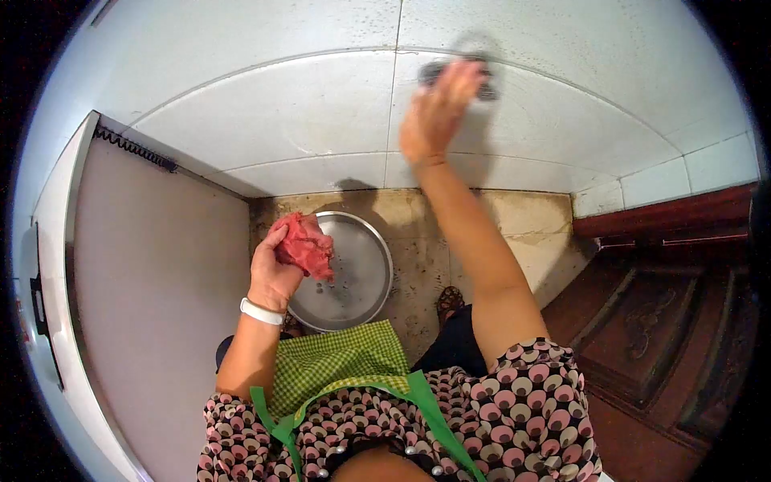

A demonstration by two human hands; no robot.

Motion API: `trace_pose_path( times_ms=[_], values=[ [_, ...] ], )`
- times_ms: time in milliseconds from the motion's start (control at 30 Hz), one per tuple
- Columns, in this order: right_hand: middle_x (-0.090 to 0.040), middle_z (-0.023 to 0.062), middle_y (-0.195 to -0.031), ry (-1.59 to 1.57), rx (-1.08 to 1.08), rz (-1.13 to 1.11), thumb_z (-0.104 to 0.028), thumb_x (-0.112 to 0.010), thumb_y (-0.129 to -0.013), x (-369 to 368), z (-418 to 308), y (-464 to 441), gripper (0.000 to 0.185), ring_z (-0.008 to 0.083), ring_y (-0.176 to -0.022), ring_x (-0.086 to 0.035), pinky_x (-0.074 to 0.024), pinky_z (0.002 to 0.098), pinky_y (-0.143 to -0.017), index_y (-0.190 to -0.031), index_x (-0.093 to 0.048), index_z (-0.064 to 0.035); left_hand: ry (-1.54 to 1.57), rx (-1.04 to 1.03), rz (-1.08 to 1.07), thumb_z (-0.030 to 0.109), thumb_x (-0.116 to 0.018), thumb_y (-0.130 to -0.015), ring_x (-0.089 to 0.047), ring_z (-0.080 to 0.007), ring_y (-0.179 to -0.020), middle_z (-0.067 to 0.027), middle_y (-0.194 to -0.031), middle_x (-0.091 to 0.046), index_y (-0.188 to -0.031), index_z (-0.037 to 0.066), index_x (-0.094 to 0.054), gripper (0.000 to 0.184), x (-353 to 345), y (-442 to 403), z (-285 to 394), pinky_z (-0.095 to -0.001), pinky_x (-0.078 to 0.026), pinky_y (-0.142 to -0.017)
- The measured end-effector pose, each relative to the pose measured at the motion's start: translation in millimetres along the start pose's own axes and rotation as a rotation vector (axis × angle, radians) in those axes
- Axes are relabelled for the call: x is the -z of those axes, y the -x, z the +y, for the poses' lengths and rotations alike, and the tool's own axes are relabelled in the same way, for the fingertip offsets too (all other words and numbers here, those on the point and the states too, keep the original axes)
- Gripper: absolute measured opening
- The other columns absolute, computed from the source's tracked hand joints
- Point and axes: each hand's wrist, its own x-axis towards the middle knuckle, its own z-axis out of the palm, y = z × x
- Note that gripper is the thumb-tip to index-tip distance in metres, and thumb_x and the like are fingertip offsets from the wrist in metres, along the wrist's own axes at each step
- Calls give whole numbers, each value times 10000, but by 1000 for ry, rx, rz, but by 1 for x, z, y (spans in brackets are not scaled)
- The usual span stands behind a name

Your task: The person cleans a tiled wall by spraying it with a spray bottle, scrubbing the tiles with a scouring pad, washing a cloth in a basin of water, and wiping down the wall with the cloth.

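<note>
My left hand [274,271], with a white band on its wrist, is closed around a crumpled red cloth [305,246]. The cloth hangs over the left side of a round metal basin [384,249] on the floor, which holds some liquid. My right hand [438,112] is raised to the white tiled wall [313,108], smeared by motion. Under its fingers a dark grey scouring pad [487,90] shows against the tiles; its exact kind is too blurred to tell.
A pale appliance side panel [161,305] with a coiled black cord [132,147] stands at the left. Carved dark wooden furniture [634,321] is at the right. The tiled floor [530,213] is stained along the wall. A green checked apron [337,353] covers my lap.
</note>
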Motion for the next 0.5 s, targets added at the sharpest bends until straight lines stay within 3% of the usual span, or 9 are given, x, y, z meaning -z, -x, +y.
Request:
trace_pose_path(
  times_ms=[67, 100, 167, 200, 267, 300, 433, 500],
  values=[
    [-215, 207, -1449, -100, 34, -249, -109, -478, -829, 4, -19, 18, 577, 368, -1349, -184, -182, 510, -1080, -1365, -312, 27, -41, -21, -15, 155, -459, -892, -514, -315, -1102, -121, -1170, -567, -1162, 59, -516, 293, -3, 0, -2, -513, -338, -998],
    [-215, 207, -1449, -101, 37, -248, -109, -478, -829, 4, -21, 27, 577, 368, -1349, -184, -182, 510, -1080, -1365, -312, 27, -39, -24, -17, 155, -459, -892, -514, -315, -1102, -121, -1170, -567, -1162, 59, -516, 293, -3, 0, -2, -513, -338, -998],
    [-346, 142, -1404, -62, 222, -518, -85, -481, -804, 3, -21, 40, 563, 368, -1310, -283, -248, 508, -1053, -1357, -377, -51, -50, -81, -63, 143, -446, -898, -522, -315, -1088, -125, -1171, -561, -1162, 49, -507, 286, -5, 2, -3, -514, -350, -987],
    [-346, 142, -1404, -68, 225, -517, -85, -481, -804, 3, -20, 41, 563, 368, -1310, -283, -248, 508, -1053, -1357, -377, -51, -48, -87, -63, 143, -446, -898, -522, -315, -1088, -125, -1171, -561, -1162, 49, -507, 286, -6, 2, -3, -514, -350, -987],
    [-407, 26, -1378, -59, 262, -507, -92, -467, -815, 3, -12, 44, 499, 308, -1284, -347, -282, 496, -1029, -1313, -471, -116, -20, -69, -16, 148, -405, -917, -495, -337, -1136, -164, -1218, -535, -1206, 22, -478, 323, -6, 0, -3, -503, -341, -1017],
    [-413, 7, -1374, -56, 305, -444, -81, -462, -808, 1, -10, 42, 477, 276, -1269, -363, -297, 480, -1013, -1280, -515, -130, -14, -72, -12, 148, -405, -917, -495, -337, -1136, -164, -1218, -535, -1206, 22, -478, 323, -4, -1, -3, -503, -341, -1017],
    [-439, 7, -1333, -100, 407, -277, -80, -478, -798, -6, 16, 34, 474, 256, -1236, -368, -305, 463, -998, -1264, -526, -152, 40, -55, -41, 142, -396, -922, -505, -335, -1117, -160, -1205, -541, -1208, 22, -475, 320, 0, -2, -2, -500, -351, -1011],
    [-429, 18, -1338, 17, 340, -369, -79, -479, -798, -2, 29, 28, 485, 269, -1241, -359, -304, 474, -994, -1277, -504, -153, 25, -77, -51, 138, -394, -925, -513, -338, -1100, -165, -1199, -541, -1206, 20, -467, 313, -5, 3, -3, -496, -365, -1000]
  ],
)
